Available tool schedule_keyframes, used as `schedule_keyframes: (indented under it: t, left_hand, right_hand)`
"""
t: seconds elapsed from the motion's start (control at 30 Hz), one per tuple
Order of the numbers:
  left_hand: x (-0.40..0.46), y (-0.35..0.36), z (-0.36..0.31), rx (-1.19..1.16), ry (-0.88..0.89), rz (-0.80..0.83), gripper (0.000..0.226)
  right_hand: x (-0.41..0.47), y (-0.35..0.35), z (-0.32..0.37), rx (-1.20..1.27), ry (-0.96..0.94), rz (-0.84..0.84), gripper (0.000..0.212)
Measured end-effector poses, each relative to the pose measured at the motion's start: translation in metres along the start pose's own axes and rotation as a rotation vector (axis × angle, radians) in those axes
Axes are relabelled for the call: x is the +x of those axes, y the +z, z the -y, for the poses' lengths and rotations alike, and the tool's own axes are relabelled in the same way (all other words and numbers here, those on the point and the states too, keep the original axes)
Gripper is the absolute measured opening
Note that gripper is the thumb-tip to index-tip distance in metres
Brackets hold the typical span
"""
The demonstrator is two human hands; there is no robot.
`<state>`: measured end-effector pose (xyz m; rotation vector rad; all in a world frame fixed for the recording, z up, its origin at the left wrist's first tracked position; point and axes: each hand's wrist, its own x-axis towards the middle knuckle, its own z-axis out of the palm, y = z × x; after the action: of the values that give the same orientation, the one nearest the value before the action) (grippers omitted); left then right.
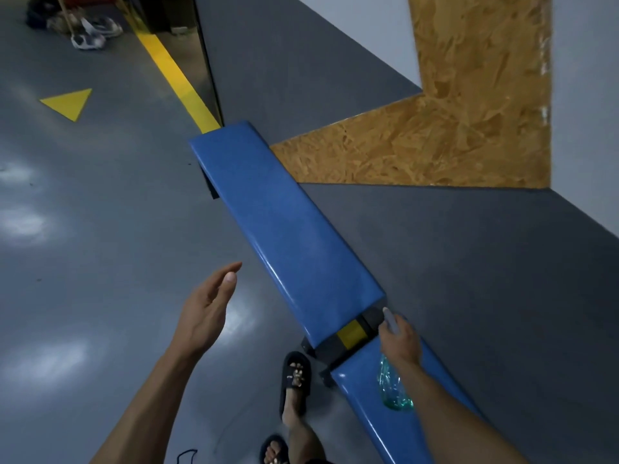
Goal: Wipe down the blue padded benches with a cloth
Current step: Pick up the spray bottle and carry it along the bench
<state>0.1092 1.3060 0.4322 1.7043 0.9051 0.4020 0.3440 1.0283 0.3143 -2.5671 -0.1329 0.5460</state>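
The right hand (400, 339) grips a crumpled clear-green plastic bottle (393, 390), its body trailing back under the wrist, over the nearer blue bench pad (361, 380). The longer blue bench pad (278, 222) stretches away just ahead. The left hand (207, 306) hovers over the floor (100, 229), fingers straight, holding nothing

Grey glossy floor (100, 262) carries two blue padded benches end to end along the wall | far bench (284, 229) bare on top | near bench (361, 390) under my right hand | my sandalled feet (296, 380) stand beside them
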Motion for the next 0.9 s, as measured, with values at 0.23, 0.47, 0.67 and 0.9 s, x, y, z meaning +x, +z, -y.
schedule_keyframes:
  t: [0.23,0.47,0.67,0.9]
  left_hand:
    - [0.068,0.006,0.006,-0.002,-0.078,0.051,0.056]
    - [0.127,0.008,0.017,0.099,-0.205,0.128,0.024]
    - [0.169,-0.010,0.029,0.138,-0.288,0.168,0.033]
    - [0.232,-0.049,0.039,0.121,-0.306,0.201,0.023]
  right_hand:
    - [0.042,0.008,0.042,-0.047,-0.027,0.089,0.029]
    - [0.061,0.036,0.092,-0.042,-0.020,0.180,0.007]
    - [0.073,0.061,0.135,-0.186,-0.063,0.256,0.016]
    - [0.098,0.078,0.184,-0.173,0.012,0.198,0.012]
